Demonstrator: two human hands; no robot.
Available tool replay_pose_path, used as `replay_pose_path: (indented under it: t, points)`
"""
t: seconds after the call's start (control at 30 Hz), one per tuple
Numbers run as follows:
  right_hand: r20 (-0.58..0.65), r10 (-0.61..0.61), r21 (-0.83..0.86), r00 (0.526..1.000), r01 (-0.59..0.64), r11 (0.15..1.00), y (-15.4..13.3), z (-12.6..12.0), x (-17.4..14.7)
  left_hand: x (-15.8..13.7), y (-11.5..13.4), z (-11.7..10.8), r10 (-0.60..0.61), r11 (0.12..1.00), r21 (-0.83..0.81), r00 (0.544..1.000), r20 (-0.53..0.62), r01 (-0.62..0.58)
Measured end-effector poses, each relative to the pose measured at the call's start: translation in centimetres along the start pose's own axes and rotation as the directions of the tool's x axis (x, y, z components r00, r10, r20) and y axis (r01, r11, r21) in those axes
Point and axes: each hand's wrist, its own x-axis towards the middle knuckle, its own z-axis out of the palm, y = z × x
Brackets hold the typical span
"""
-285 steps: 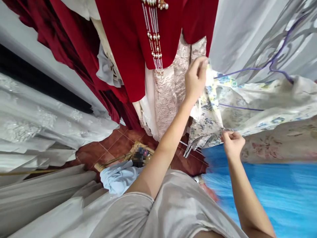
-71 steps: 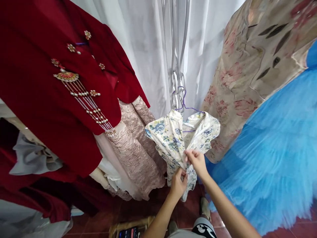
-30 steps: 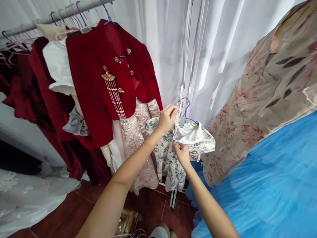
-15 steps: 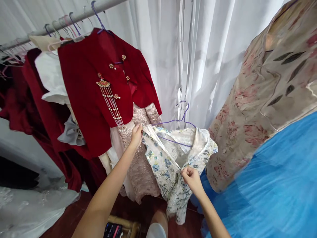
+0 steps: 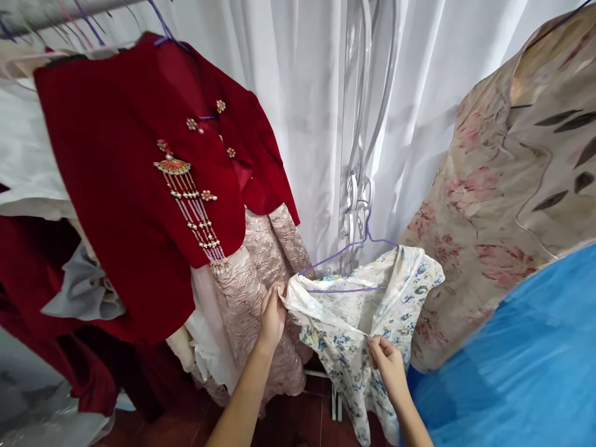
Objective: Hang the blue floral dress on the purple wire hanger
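Note:
A white floral dress (image 5: 339,354) with blue flowers hangs on a purple wire hanger (image 5: 372,234). The hanger's hook is at a white metal stand (image 5: 356,205) behind it. My left hand (image 5: 274,313) pinches the garment's left shoulder edge. At the bottom of the V-shaped neckline, my right hand (image 5: 385,357) is closed on the fabric. Whether the garment is a dress or a top I cannot tell for sure, as its lower end runs out of the picture.
On the left, a dark red jacket (image 5: 125,155) with a beaded brooch hangs over a pinkish brocade dress (image 5: 251,279) on a rail (image 5: 69,15). To the right are a beige floral dress (image 5: 488,186) and blue tulle (image 5: 521,360). A white curtain (image 5: 298,93) hangs behind.
The view has shifted closer, so the red jacket appears larger and farther left. Both hands keep their hold on the floral garment, which now sits lower and farther right in view.

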Motion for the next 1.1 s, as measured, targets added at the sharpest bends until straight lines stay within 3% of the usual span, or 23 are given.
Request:
replay_pose_path:
  t: [0.17,0.4,0.67,0.9,1.1]
  points:
    - [-0.116,0.007,-0.003,0.993,-0.008,1.000,-0.2,1.8,-1.0,-0.7,1.9,0.0,-0.064,0.998,0.006,0.982,0.177,0.064]
    - [-0.174,-0.008,0.010,0.985,0.010,1.000,-1.1,4.3,-2.3,0.5,2.7,-0.5,-0.120,0.992,-0.015,0.960,0.251,0.128]
    - [-0.177,0.011,0.086,0.984,0.004,0.996,1.7,6.3,-0.8,2.1,1.0,-2.0,-0.129,0.984,-0.099,0.977,0.169,0.147]
    - [-0.175,0.041,0.087,0.984,-0.026,0.996,1.8,5.3,-0.5,2.2,-0.7,-0.8,-0.173,0.969,-0.170,0.983,0.055,0.180]
    - [-0.169,0.019,0.076,0.985,-0.006,0.997,-0.2,4.6,-1.6,0.9,0.5,-0.3,0.013,1.000,0.012,1.000,-0.005,-0.013]
